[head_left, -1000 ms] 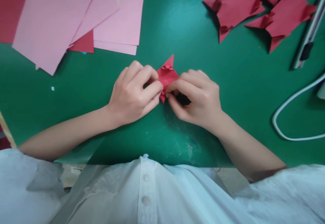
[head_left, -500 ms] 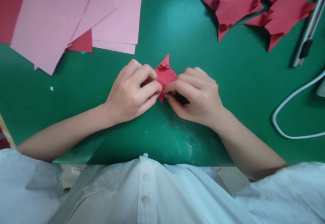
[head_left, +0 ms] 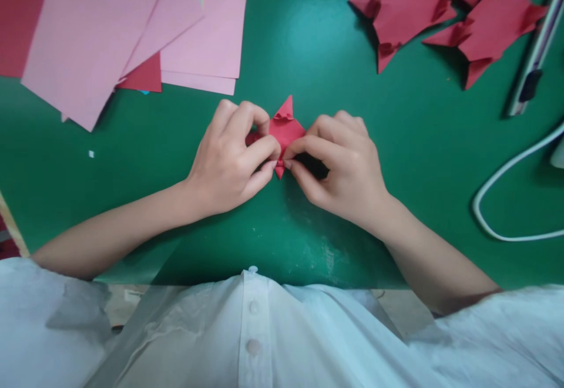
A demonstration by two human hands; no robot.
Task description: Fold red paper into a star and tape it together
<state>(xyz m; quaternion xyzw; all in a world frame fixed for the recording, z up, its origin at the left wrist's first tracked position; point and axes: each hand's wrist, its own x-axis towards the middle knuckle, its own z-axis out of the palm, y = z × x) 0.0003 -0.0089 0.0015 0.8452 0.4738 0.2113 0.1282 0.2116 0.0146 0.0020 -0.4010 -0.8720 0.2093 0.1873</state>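
Observation:
Between my hands, over the green table [head_left: 247, 241], is a small folded red paper piece [head_left: 286, 132] with pointed tips. Its top tip points away from me and has a small curled fold at its base. Thumb and forefinger of my left hand [head_left: 235, 156] pinch the paper's left side near the lower tip. On the other side of that tip, my right hand [head_left: 341, 165] pinches the edge between thumb and forefinger. Fingers hide the piece's left and right parts.
Pink paper sheets [head_left: 88, 36] lie at the upper left, with red paper [head_left: 145, 74] beneath. Larger folded red paper shapes [head_left: 409, 9] sit at the upper right. Beside them is a utility knife [head_left: 535, 65], with a white cable [head_left: 478, 194] nearer me.
My right hand's fingers have lifted and arched a little, showing more of the lower tip's fold. Both hands stay at the paper, which has hardly moved.

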